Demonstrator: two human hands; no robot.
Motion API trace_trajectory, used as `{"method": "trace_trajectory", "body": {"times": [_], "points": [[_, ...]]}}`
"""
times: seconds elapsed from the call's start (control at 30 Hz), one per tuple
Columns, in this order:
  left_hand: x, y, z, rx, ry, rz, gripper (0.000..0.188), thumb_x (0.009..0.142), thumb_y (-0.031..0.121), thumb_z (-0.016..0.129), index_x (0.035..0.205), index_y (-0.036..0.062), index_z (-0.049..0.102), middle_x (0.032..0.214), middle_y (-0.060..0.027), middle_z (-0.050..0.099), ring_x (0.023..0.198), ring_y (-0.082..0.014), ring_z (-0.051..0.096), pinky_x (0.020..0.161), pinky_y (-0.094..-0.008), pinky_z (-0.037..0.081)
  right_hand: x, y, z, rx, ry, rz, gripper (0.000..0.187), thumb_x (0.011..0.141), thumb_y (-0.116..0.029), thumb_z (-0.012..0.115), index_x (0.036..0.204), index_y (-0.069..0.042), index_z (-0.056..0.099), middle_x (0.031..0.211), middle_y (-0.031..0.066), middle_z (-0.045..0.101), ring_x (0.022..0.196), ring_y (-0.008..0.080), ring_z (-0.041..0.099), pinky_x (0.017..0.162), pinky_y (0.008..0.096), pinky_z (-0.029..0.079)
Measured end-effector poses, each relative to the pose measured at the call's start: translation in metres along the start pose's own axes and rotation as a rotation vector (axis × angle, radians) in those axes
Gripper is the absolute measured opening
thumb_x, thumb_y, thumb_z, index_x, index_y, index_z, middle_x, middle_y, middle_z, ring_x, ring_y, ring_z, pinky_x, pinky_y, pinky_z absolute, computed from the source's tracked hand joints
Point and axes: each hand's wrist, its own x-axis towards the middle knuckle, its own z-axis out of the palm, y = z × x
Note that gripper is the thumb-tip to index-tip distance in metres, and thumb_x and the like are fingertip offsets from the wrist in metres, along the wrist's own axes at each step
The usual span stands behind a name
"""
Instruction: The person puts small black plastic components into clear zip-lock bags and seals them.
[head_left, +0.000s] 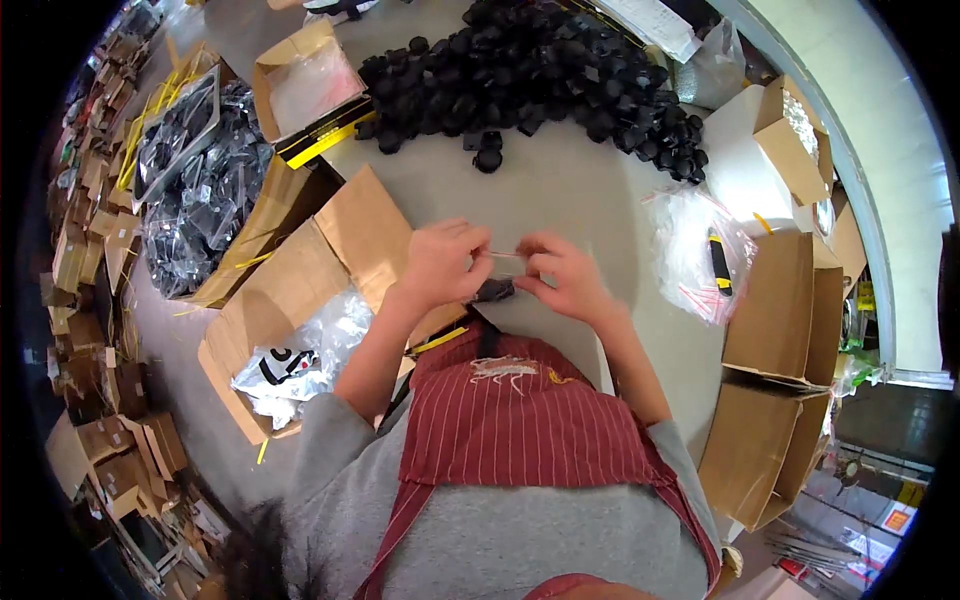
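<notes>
Above my lap, both hands pinch the red-edged mouth of a small clear zip bag (507, 262). My left hand (447, 263) has its thumb and fingers closed on one end of the edge. Opposite it, my right hand (566, 277) is closed on the other end. Just below the bag's mouth shows a small black part (494, 290); whether it lies inside the bag or behind it I cannot tell. Ahead on the grey table spreads a large heap of similar-looking black parts (520, 75), with one black part (487, 155) apart at its near edge.
To the right lie loose clear zip bags (685, 265) with a yellow-and-black cutter (719, 265) on them. Open cardboard boxes (770, 310) line the right side. At left, one carton (270, 290) holds plastic wrapping, and another holds many bagged black parts (205, 185).
</notes>
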Motion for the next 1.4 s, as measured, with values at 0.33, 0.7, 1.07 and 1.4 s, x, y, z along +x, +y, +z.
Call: {"method": "trace_trajectory", "body": {"times": [0.33,0.7,1.07,1.4], "points": [[-0.028,0.0,0.037,-0.515,-0.135,-0.435,0.022,0.089,0.017,0.071,0.105,0.0029,0.067,0.093,-0.008,0.072,0.088,-0.019,0.068,0.08,-0.0316,0.052,-0.006,-0.013,0.005,-0.106,0.263,0.042,0.009,0.084,-0.011,0.071,0.088,-0.006,0.065,0.097,0.0058,0.067,0.087,0.0269,0.064,0.072,0.0359,0.052],[-0.026,0.009,0.029,-0.562,0.009,-0.365,0.008,0.088,0.005,0.068,0.095,0.0011,0.066,0.085,-0.0079,0.071,0.08,-0.0159,0.069,0.075,-0.0285,0.053,-0.009,-0.024,0.01,-0.084,0.192,0.133,0.016,0.084,-0.009,0.068,0.099,-0.007,0.063,0.098,0.0087,0.064,0.09,0.0314,0.062,0.079,0.0404,0.05],[-0.021,0.03,0.036,-0.44,0.025,-0.202,0.008,0.081,0.003,0.071,0.089,0.0034,0.069,0.084,-0.0106,0.07,0.075,-0.0222,0.067,0.069,-0.0319,0.053,-0.017,-0.031,0.008,-0.134,0.232,-0.022,0.016,0.082,-0.008,0.067,0.096,-0.006,0.058,0.09,0.0106,0.06,0.084,0.0316,0.058,0.074,0.0406,0.047],[-0.011,0.023,0.045,-0.873,-0.045,-0.434,0.009,0.089,0.005,0.066,0.096,-0.0009,0.068,0.089,-0.0066,0.07,0.083,-0.0132,0.065,0.078,-0.0267,0.05,-0.085,-0.037,-0.014,-0.079,0.315,0.112,0.012,0.08,-0.009,0.066,0.088,-0.007,0.057,0.078,0.0096,0.057,0.075,0.0302,0.057,0.073,0.0405,0.046]]}}
